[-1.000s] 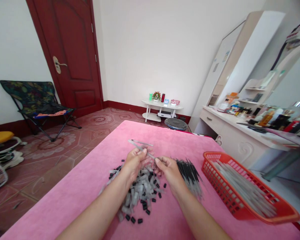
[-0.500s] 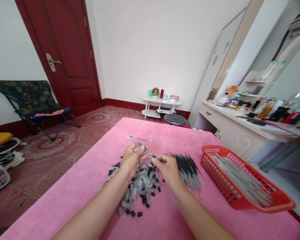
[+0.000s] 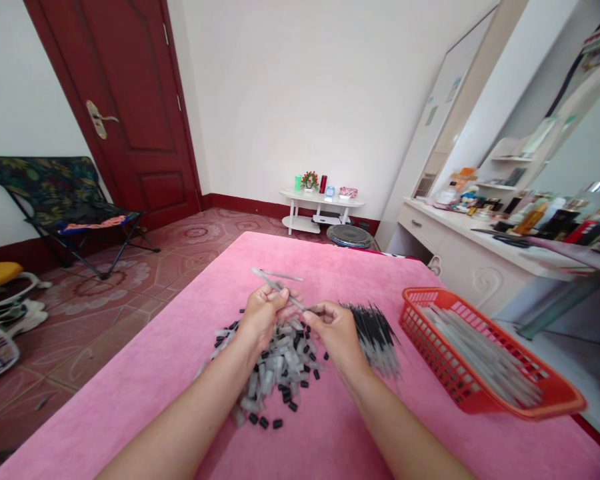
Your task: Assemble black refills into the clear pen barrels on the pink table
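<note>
My left hand [image 3: 263,313] is closed around a slim, translucent grey pen [image 3: 266,278], which slants from upper left down to the right. At its lower right end, the thumb and fingers of my right hand [image 3: 336,325] pinch it and hide the tip. Under and between the hands lies a loose pile of translucent pen caps [image 3: 277,367] mixed with small black plugs [image 3: 264,422]. Another thin grey stick [image 3: 286,276], perhaps a pen part, rests on the cloth beyond my left hand. A bundle of black-and-clear pen refills [image 3: 377,337] lies just right of my right hand.
The pink cloth [image 3: 180,400] covers the table. On its right side stands a red plastic basket [image 3: 433,343] holding many translucent tubes [image 3: 485,357]. A white dresser [image 3: 460,253] is beyond it. A folding chair [image 3: 55,193] stands at the left by the dark red door [image 3: 145,147].
The fingers of my right hand have closed further over the pen's dark lower end, which showed before. My left hand keeps its hold. The view has shifted slightly.
</note>
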### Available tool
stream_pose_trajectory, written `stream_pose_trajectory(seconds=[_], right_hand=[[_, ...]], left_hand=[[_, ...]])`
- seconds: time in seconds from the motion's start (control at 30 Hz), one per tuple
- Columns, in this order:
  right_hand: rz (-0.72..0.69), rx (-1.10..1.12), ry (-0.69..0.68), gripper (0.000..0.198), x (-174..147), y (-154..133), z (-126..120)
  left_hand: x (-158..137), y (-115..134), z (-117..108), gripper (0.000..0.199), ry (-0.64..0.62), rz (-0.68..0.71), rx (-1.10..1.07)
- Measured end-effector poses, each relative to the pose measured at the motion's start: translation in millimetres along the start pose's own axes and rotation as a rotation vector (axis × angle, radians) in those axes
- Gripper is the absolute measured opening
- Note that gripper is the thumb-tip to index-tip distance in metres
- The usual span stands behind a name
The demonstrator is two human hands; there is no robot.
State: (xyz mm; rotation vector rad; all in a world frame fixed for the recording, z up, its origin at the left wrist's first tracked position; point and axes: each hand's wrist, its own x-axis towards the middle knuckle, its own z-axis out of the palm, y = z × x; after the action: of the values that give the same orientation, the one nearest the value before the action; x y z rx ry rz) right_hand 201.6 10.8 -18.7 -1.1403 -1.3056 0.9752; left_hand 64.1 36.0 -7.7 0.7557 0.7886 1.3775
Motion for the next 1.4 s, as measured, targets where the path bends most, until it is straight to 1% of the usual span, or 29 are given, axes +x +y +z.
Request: stream_pose_trajectory(seconds=[0.07, 0.13, 0.2, 0.23, 0.3, 0.37, 0.43, 0.5, 0.57, 0.67, 0.7, 0.77, 0.83, 0.87, 0.9, 0.97, 1.03, 1.13, 1.23, 1.4], right_hand=[[0.029, -0.002, -0.035, 0.026, 0.5, 1.1, -0.3], [0.077, -0.01, -0.086, 0.033, 1.1, 3.5, -0.5], [0.073, -0.048, -0.103, 0.038, 1.7, 5.4, -1.1], [0.044, -0.074, -0.087, 0.037, 1.8, 5.8, -1.5], [-0.023, -0.121, -0.034, 0.026, 2.0, 5.6, -2.0], [-0.049, -0.125, -0.012, 0.021, 1.8, 4.8, -2.0], [0.007, -0.087, -0.067, 0.027, 1.3, 4.5, -1.4], [0.088, -0.047, -0.136, 0.039, 0.7, 4.5, -0.7], [0.104, -0.049, -0.156, 0.043, 0.1, 4.3, -0.3], [0.004, -0.065, -0.094, 0.028, 0.2, 3.9, -0.4], [-0.005, -0.056, -0.083, 0.025, 0.4, 4.2, -0.6], [0.041, -0.022, -0.091, 0.028, 1.1, 5.4, -0.9], [0.101, -0.015, -0.123, 0.037, 1.9, 7.3, -1.1], [0.102, -0.026, -0.129, 0.04, 2.2, 8.0, -1.2], [0.078, -0.04, -0.122, 0.039, 2.5, 8.5, -1.2], [0.022, -0.057, -0.093, 0.03, 2.7, 8.4, -0.9], [0.041, -0.03, -0.087, 0.027, 2.6, 7.7, -0.5], [0.121, 0.008, -0.14, 0.032, 2.2, 6.5, -0.4], [0.089, -0.017, -0.173, 0.033, 2.6, 4.9, -1.7], [0.07, -0.065, -0.168, 0.023, 3.6, 1.4, -5.2]], left_hand=[[-0.2, 0.7, 0.3, 0.02, 0.004, 0.006, 0.006], [-0.7, 1.1, 0.5, 0.02, -0.001, 0.005, 0.011], [-1.3, 0.8, 0.7, 0.021, -0.008, 0.004, 0.018], [-1.4, 0.6, 0.7, 0.021, -0.01, 0.004, 0.02], [-1.5, 0.4, 0.8, 0.022, -0.005, 0.006, 0.022], [-1.4, 0.7, 0.9, 0.022, 0.001, 0.006, 0.024], [-1.1, 1.4, 1.1, 0.022, 0.006, 0.006, 0.025], [-0.7, 2.1, 1.1, 0.021, 0.007, 0.006, 0.029], [-0.4, 2.3, 0.8, 0.02, 0.008, 0.006, 0.035], [0.2, 1.8, -0.3, 0.02, 0.016, 0.008, 0.042], [0.3, 1.6, -0.7, 0.02, 0.018, 0.008, 0.043], [0.6, 1.2, -1.2, 0.02, 0.019, 0.008, 0.038], [0.8, 1.1, -1.3, 0.021, 0.017, 0.008, 0.028], [0.9, 1.0, -1.3, 0.022, 0.019, 0.008, 0.026], [1.1, 1.0, -1.3, 0.023, 0.025, 0.01, 0.027], [1.4, 0.9, -1.5, 0.024, 0.04, 0.013, 0.037], [1.6, 0.8, -1.7, 0.024, 0.044, 0.018, 0.045], [1.6, 0.8, -2.1, 0.023, 0.037, 0.016, 0.047], [2.0, 1.2, -2.6, 0.023, 0.035, 0.007, 0.063], [3.4, -0.3, -4.9, 0.025, 0.04, 0.019, 0.109]])
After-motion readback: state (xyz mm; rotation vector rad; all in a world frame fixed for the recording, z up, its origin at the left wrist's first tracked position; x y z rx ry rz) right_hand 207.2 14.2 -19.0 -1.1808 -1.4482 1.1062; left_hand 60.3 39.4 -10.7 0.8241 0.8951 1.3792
